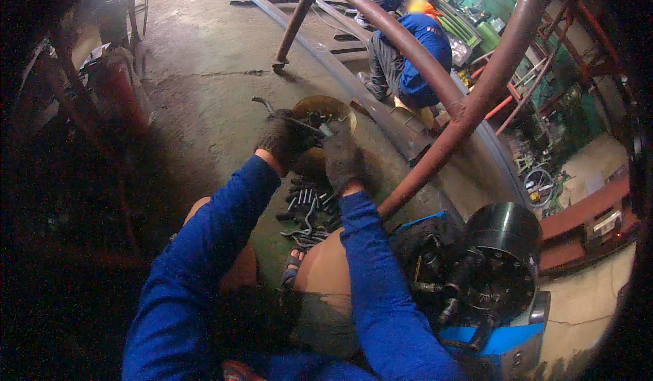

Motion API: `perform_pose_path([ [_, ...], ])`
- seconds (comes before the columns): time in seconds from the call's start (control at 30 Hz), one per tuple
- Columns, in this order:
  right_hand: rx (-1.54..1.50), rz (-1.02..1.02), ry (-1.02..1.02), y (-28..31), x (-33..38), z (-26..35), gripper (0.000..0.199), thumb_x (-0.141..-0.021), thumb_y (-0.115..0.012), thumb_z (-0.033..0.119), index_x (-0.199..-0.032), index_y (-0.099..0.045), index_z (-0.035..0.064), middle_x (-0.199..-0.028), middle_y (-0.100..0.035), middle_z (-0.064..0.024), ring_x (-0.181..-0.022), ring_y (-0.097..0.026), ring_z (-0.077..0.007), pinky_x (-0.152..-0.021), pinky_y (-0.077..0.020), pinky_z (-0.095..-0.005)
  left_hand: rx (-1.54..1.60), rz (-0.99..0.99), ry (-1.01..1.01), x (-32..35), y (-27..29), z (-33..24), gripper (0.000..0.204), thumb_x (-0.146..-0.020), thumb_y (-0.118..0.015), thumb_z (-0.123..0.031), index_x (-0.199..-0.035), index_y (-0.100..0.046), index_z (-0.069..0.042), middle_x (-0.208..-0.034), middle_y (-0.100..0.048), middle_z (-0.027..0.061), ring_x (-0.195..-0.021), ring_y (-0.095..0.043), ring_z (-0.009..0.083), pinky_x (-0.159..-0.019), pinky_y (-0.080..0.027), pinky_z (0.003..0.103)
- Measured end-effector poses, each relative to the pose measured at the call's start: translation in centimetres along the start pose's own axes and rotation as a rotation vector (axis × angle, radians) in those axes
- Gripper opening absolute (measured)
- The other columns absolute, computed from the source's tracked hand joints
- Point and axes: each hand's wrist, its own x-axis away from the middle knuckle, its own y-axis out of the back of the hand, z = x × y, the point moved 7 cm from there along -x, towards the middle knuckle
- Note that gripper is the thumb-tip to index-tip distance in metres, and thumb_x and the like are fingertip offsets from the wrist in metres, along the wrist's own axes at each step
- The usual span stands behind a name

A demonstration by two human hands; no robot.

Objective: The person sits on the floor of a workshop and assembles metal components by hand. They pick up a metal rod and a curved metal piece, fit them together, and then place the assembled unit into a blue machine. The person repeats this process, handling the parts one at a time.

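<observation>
My left hand, in a dark work glove, is closed around a bent metal rod; the rod's hooked end points up and left. The rod's other end runs right, to my right hand, also gloved, which is closed on a small pale grey piece at that end. I cannot make out what kind of piece it is. Just beyond both hands sits a round brownish basin with small metal parts in it. Below my hands, several short metal rods and bent metal rods lie on the floor.
A red-brown pipe frame slants across on my right. Beside my right arm stands a blue machine with a black cylinder. Long steel bars lie beyond the basin. Two people in blue crouch at the far right.
</observation>
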Motion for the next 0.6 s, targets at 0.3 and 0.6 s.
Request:
perform_pose_path([
  [0.3, -0.113, -0.115, -0.224, 5.3, -1.1, 3.9, 0.028, -0.104, -0.057, 0.021, -0.126, -0.065, 0.0056, -0.125, -0.067, -0.0130, -0.105, -0.066, -0.0262, -0.093, -0.0509, -0.0370, -0.627, -0.109, -0.329, 1.8, -1.5, -13.0, 0.023, -0.094, -0.067, -0.025, -0.107, -0.071, -0.006, -0.093, -0.076, 0.0104, -0.089, -0.071, 0.0271, -0.084, -0.056, 0.042],
  [0.6, -0.189, -0.026, -0.237, 2.8, -1.2, 3.2, 0.033, -0.107, -0.053, 0.023, -0.134, -0.062, 0.0076, -0.140, -0.059, -0.0174, -0.121, -0.061, -0.0374, -0.102, -0.0484, -0.0450, 0.619, -0.260, 0.081, -1.4, -2.0, -2.2, 0.017, -0.092, -0.066, -0.022, -0.088, -0.073, -0.007, -0.086, -0.071, 0.0135, -0.082, -0.068, 0.0245, -0.075, -0.054, 0.041],
])
